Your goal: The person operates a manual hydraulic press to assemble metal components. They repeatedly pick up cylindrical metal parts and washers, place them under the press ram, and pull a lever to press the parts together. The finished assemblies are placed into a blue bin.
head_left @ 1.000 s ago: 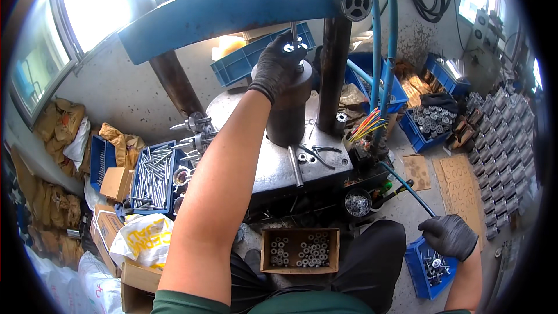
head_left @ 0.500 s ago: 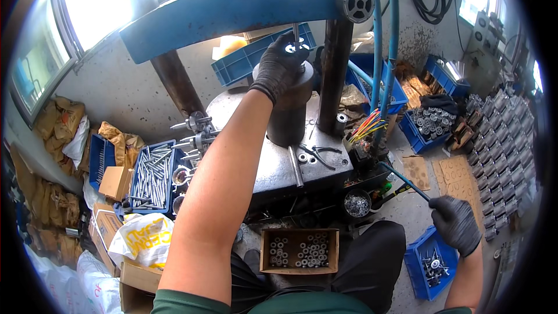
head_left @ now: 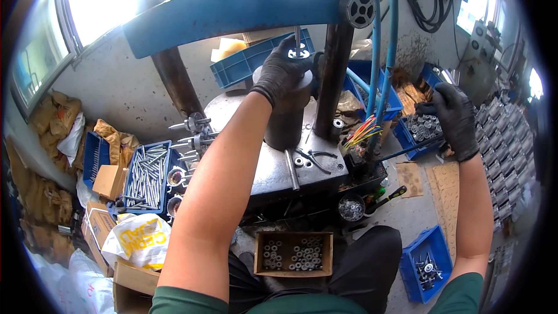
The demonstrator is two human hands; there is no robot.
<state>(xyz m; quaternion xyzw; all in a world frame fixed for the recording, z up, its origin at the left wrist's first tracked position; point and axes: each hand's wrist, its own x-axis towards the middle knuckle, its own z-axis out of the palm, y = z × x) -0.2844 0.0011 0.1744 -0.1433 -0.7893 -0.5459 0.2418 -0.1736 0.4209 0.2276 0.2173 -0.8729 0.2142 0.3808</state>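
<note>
My left hand [head_left: 282, 68], in a dark glove, is closed around a round, bright metal part [head_left: 299, 54]. An upright steel rod [head_left: 297, 35] comes down into its middle. The part is held on top of a dark, thick cylinder [head_left: 283, 123], under the blue crossbeam [head_left: 250, 7] of a press. My right hand [head_left: 456, 121], gloved too, is raised at the right with curled fingers. A thin blue lever [head_left: 401, 152] runs from the press base to the palm, which hides its end; the hand seems closed on it.
Pliers [head_left: 315, 160] and a loose steel bar [head_left: 292, 170] lie on the metal press table [head_left: 264, 181]. A carton of small rings [head_left: 293, 234] stands between my legs. Blue bins hold shafts [head_left: 147, 177], ribbed metal parts [head_left: 424, 128] and mixed parts [head_left: 427, 270]. Stacked metal parts [head_left: 507, 151] fill the right side.
My right hand has moved up and away from me, and the lever has swung upward with it. My left hand stays at the round part, almost unmoved. The view has shifted slightly.
</note>
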